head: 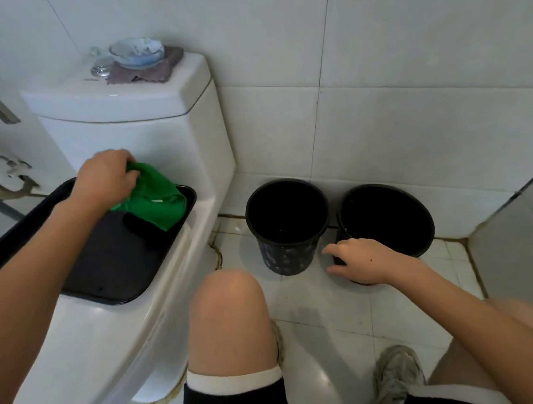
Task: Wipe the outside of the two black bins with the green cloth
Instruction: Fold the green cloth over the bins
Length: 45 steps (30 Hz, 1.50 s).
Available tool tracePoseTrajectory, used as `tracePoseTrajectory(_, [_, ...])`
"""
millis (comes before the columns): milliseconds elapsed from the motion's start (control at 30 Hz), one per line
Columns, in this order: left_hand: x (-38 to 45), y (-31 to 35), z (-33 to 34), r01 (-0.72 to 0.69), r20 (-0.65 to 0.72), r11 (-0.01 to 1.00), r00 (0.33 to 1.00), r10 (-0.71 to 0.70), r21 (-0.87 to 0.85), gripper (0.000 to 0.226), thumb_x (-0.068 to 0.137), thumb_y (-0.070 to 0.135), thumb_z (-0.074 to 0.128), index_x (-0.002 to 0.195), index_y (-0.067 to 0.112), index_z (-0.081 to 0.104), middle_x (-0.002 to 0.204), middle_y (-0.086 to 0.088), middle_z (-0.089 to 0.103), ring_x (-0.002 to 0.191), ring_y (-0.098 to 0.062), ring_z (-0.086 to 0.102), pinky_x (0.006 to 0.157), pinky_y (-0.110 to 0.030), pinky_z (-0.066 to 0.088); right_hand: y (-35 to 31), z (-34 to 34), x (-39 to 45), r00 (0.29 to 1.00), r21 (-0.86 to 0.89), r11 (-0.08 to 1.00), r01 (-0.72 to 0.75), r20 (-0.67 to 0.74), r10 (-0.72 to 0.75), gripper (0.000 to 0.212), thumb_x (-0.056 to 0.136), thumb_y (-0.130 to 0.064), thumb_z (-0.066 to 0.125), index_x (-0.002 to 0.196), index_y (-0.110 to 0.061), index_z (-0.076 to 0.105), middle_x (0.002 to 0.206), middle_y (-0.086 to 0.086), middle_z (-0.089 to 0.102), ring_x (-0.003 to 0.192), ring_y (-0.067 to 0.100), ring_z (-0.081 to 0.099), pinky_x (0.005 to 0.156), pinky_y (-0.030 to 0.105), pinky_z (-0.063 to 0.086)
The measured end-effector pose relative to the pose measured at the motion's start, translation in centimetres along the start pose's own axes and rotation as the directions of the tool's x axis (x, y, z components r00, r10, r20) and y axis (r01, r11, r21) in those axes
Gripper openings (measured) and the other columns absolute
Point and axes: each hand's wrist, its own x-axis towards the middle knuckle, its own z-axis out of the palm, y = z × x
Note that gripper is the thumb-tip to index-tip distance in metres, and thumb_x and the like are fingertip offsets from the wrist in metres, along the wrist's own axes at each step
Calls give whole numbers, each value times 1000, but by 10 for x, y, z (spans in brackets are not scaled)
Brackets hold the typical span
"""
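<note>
We count two black bins, both upright with open mouths pointing up, standing side by side on the tiled floor against the wall: the left bin (286,228) at about 1 o'clock from the knee (226,315), the right bin (386,218) at about 2 o'clock. Their rims sit just beside each other; we cannot tell whether they touch.

One green cloth (155,195), bunched, hangs with its long axis running from 11 o'clock down to 5 o'clock over the far corner of one black tray (108,265) resting on the closed toilet (117,333). The left hand (105,178) pinches the cloth's upper end, fingers curled round it.

The right hand (359,261) is spread loosely, fingers relaxed, holding nothing, in front of the right bin's near wall; contact cannot be confirmed.

On the cistern lid: one glass bowl (137,52) on a grey cloth (147,70).
</note>
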Motion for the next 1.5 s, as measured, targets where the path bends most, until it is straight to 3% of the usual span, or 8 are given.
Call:
tracePoseTrajectory(200, [-15,64,-58,-111,-80,989,991,103,-94,23,89,13,61,108,3,68,109,-27,66,106,-44,56,87,-46,44,5,-17,0,964,159,987,37,-267,7,46,99,-43,50,141,-26,47,131,-4,58,111,14,59,92,33,49])
tracePoseTrajectory(433, [-33,161,-45,-309,42,937,947,319,-160,22,88,20,61,103,7,70,105,-20,69,101,-38,61,82,-39,47,-14,-34,-7,716,537,759,369,-684,136,75,85,-54,63,148,-23,36,141,-7,50,126,6,48,105,31,42])
tracePoseTrajectory(600, [-52,209,3,-352,157,910,908,388,-218,21,89,21,60,101,6,68,101,-17,68,97,-35,62,72,-33,43,-25,-42,-10,758,608,731,308,-621,197,94,75,-56,75,151,-25,29,144,-5,47,130,9,46,107,33,41])
tracePoseTrajectory(833, [-63,229,42,-319,145,854,902,407,-411,15,88,23,61,98,16,71,98,-6,71,94,-26,64,78,-35,50,-17,-36,8,773,525,847,82,-570,279,46,84,-22,70,128,-25,56,119,-3,63,108,21,61,86,40,50])
tracePoseTrajectory(967, [-56,219,55,-349,80,729,872,482,-588,23,90,31,64,107,16,69,103,-2,69,97,-20,62,84,-37,49,-7,-46,9,736,716,668,203,-561,379,29,77,-5,69,96,-27,67,85,-8,69,80,10,65,70,33,53])
tracePoseTrajectory(1133, [-48,192,59,-367,123,589,768,629,-720,62,76,58,60,129,28,55,124,7,59,116,-9,53,94,-29,44,10,-57,12,715,807,518,284,-538,446,22,81,-6,73,85,-27,67,82,-9,70,81,6,65,73,24,52])
tracePoseTrajectory(1267, [-44,186,68,-453,104,606,740,665,-654,73,77,32,77,142,30,43,138,9,51,127,-11,45,105,-36,40,18,-67,9,742,852,360,379,-513,431,25,83,2,71,83,-23,66,80,-7,69,78,3,65,71,20,52])
tracePoseTrajectory(1500, [-33,191,73,-568,-182,518,766,616,-640,19,84,14,65,102,11,70,96,0,69,89,-19,64,76,-43,52,20,-74,6,813,904,137,405,-424,399,20,87,4,64,90,-15,64,81,-3,70,78,12,69,69,25,54])
